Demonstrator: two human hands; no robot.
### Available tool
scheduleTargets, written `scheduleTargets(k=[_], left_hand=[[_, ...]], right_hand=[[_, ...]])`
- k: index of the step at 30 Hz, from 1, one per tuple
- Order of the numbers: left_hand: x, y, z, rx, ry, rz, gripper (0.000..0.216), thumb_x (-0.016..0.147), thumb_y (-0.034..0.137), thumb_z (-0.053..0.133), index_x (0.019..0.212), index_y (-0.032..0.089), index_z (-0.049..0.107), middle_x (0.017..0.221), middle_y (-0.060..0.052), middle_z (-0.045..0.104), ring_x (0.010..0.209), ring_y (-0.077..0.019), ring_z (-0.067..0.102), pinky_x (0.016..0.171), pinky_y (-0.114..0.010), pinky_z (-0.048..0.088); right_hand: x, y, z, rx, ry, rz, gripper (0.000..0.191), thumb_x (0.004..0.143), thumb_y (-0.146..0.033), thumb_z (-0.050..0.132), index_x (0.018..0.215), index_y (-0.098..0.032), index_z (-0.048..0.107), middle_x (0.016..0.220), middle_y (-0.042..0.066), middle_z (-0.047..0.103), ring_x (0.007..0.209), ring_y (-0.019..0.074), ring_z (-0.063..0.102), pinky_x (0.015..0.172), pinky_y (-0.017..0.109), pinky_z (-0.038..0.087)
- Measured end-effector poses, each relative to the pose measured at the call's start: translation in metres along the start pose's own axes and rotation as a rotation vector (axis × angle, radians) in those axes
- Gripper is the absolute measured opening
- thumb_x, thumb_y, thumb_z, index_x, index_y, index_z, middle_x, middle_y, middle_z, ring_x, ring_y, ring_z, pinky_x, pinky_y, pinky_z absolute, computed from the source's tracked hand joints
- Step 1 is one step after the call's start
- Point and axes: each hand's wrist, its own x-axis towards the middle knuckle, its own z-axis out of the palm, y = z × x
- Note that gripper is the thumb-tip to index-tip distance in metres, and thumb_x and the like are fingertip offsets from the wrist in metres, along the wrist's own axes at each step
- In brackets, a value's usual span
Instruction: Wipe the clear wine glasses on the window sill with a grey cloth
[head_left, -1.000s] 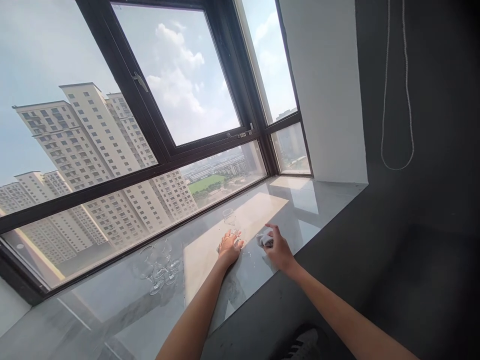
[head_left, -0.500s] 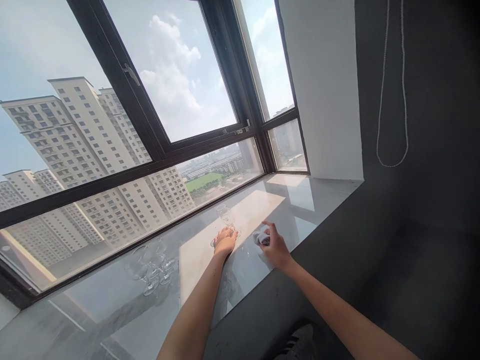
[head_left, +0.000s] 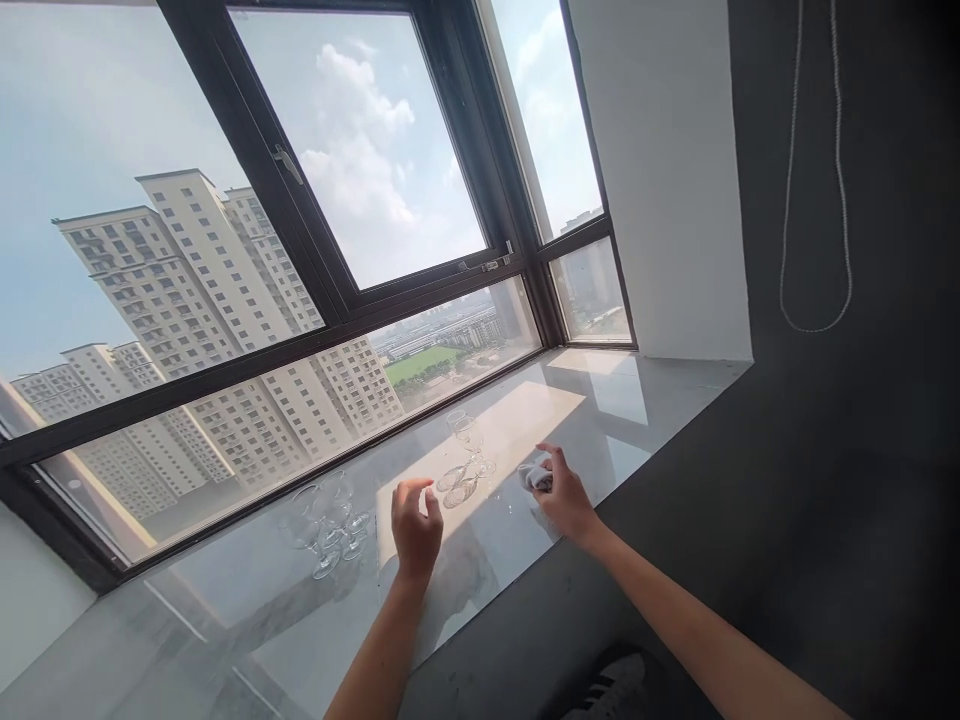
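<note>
A clear wine glass point(head_left: 465, 437) stands upright on the glossy marble windowsill point(head_left: 615, 410), in a patch of sunlight. My left hand point(head_left: 415, 530) hovers above the sill, short of the glass and to its left, fingers curled loosely and apart with nothing in them. My right hand point(head_left: 562, 492) rests on the sill right of the glass, fingers closed on a small crumpled grey cloth point(head_left: 535, 473). A cluster of several more wine glasses point(head_left: 328, 520) stands further left on the sill, left of my left hand.
A large black-framed window point(head_left: 337, 305) runs along the sill's far side, with high-rise buildings outside. A white wall point(head_left: 664, 180) closes the sill's far end. A beaded blind cord point(head_left: 814, 230) hangs on the dark wall at right. A shoe point(head_left: 622, 685) shows below.
My left hand has let go of the lone glass's base and drawn back toward me and left. My right hand has stayed on the cloth.
</note>
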Motion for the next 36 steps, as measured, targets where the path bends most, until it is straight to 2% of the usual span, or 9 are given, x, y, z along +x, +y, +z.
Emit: scheduleTargets(k=[5,8,12,20,23,27,29,32,36], left_hand=[[-0.014,-0.056,-0.068,0.172,0.454,-0.076,0.037,0.078,0.025,0.055,0.113,0.018,0.047,0.121,-0.013,0.046,0.120,-0.0287,0.041,0.106,-0.050,0.035],[-0.019,-0.098,-0.094,0.228,0.564,-0.248,0.048,0.071,0.027,0.057,0.114,0.019,0.039,0.120,-0.012,0.043,0.115,-0.0289,0.041,0.108,-0.054,0.031],[-0.020,-0.130,-0.102,0.204,0.571,-0.500,0.050,0.070,0.035,0.059,0.113,0.021,0.035,0.116,-0.010,0.045,0.113,-0.0293,0.045,0.108,-0.054,0.031],[-0.003,-0.139,-0.083,0.207,0.390,-0.988,0.057,0.068,0.031,0.067,0.113,0.026,0.033,0.113,-0.011,0.064,0.105,-0.0353,0.062,0.099,-0.061,0.037],[0.003,-0.143,-0.083,0.204,0.398,-1.022,0.044,0.072,0.025,0.062,0.109,0.024,0.038,0.094,-0.009,0.068,0.098,-0.0368,0.066,0.101,-0.065,0.033],[0.001,-0.141,-0.087,0.231,0.487,-1.049,0.038,0.075,0.021,0.052,0.112,0.020,0.042,0.100,-0.017,0.066,0.111,-0.0420,0.061,0.097,-0.066,0.036],[-0.003,-0.132,-0.088,0.234,0.546,-0.960,0.043,0.076,0.020,0.050,0.117,0.019,0.041,0.108,-0.017,0.063,0.114,-0.0393,0.061,0.099,-0.063,0.037],[-0.015,-0.106,-0.079,0.191,0.526,-0.485,0.038,0.080,0.024,0.050,0.117,0.019,0.044,0.113,-0.015,0.061,0.114,-0.0329,0.060,0.102,-0.053,0.041],[-0.033,-0.058,-0.051,0.120,0.055,0.108,0.028,0.092,0.029,0.046,0.118,0.020,0.054,0.105,-0.011,0.068,0.096,-0.0244,0.067,0.082,-0.037,0.052]], right_hand=[[-0.002,0.001,-0.002,0.003,-0.031,0.031,0.056,0.078,-0.025,0.050,0.132,-0.020,0.037,0.091,0.003,0.054,0.064,0.0133,0.055,0.057,0.021,0.043],[-0.002,0.002,-0.002,-0.012,-0.036,0.049,0.057,0.077,-0.026,0.050,0.133,-0.020,0.037,0.093,0.005,0.056,0.066,0.0146,0.057,0.056,0.022,0.043],[-0.001,0.004,-0.001,-0.027,-0.043,0.030,0.057,0.077,-0.027,0.050,0.132,-0.020,0.038,0.091,0.004,0.057,0.066,0.0158,0.058,0.056,0.023,0.043],[-0.002,0.003,-0.001,-0.067,-0.033,0.010,0.056,0.078,-0.021,0.048,0.133,-0.020,0.038,0.089,0.004,0.058,0.065,0.0154,0.058,0.056,0.022,0.043],[-0.002,0.002,-0.001,-0.072,-0.025,-0.010,0.056,0.077,-0.018,0.048,0.132,-0.020,0.038,0.088,0.003,0.057,0.065,0.0147,0.057,0.056,0.021,0.042],[-0.001,0.003,0.000,-0.077,-0.006,-0.016,0.056,0.075,-0.015,0.048,0.131,-0.020,0.040,0.087,0.002,0.057,0.064,0.0140,0.056,0.055,0.020,0.041],[-0.001,0.003,0.000,-0.084,-0.011,-0.023,0.057,0.075,-0.014,0.048,0.131,-0.020,0.039,0.086,0.002,0.057,0.063,0.0138,0.056,0.056,0.020,0.041],[-0.003,-0.001,0.000,-0.102,-0.029,-0.042,0.057,0.076,-0.012,0.047,0.132,-0.019,0.039,0.086,0.002,0.056,0.063,0.0135,0.055,0.055,0.020,0.041],[-0.012,-0.021,0.007,-0.096,-0.071,-0.120,0.061,0.074,-0.007,0.047,0.133,-0.019,0.038,0.087,0.002,0.056,0.067,0.0141,0.055,0.060,0.021,0.044]])
